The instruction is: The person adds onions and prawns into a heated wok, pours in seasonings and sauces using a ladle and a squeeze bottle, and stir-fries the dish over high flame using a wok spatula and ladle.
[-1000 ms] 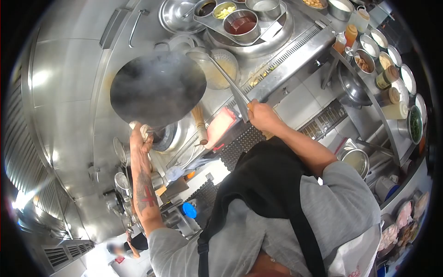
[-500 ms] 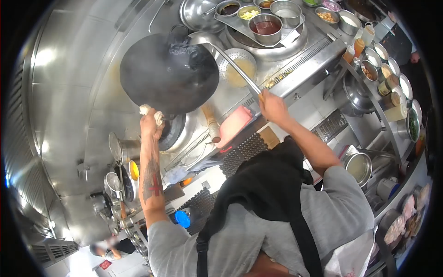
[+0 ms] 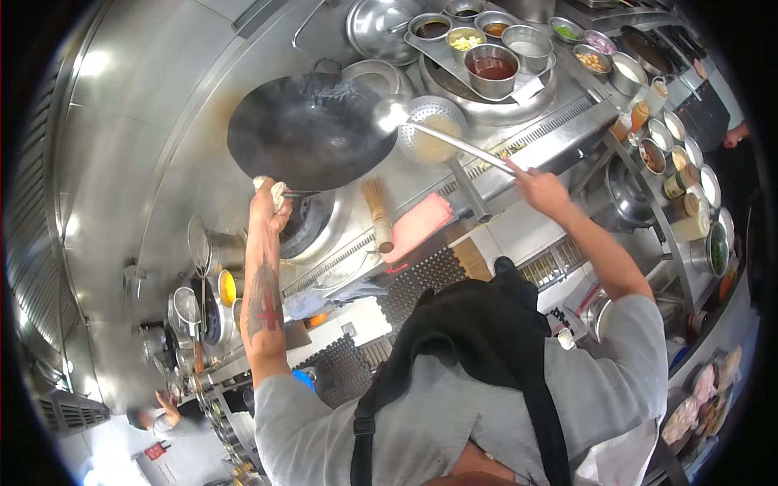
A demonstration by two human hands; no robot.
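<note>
My left hand (image 3: 271,209) is closed around the near handle of a large black wok (image 3: 308,138), with a pale cloth (image 3: 276,193) bunched in the grip. The wok is raised and tilted, with haze over it. My right hand (image 3: 543,193) is wrapped around the end of a long metal ladle (image 3: 459,144). The ladle's shiny bowl lies at the wok's right edge, beside a perforated strainer (image 3: 432,130); whether it touches either one I cannot tell. Below the wok, part of a dark round burner (image 3: 306,227) shows.
A bamboo brush (image 3: 378,215) and a folded pink cloth (image 3: 417,226) lie along the counter's front edge. Behind are a lid (image 3: 381,28) and a tray (image 3: 531,85) of sauce bowls. Bottles (image 3: 640,117) and bowls line the right shelf. Another person (image 3: 166,417) stands at far lower left.
My right hand has moved right, drawing the ladle's bowl from the wok's far right rim toward the strainer. The wok has tipped to a flatter angle, still held in my left hand.
</note>
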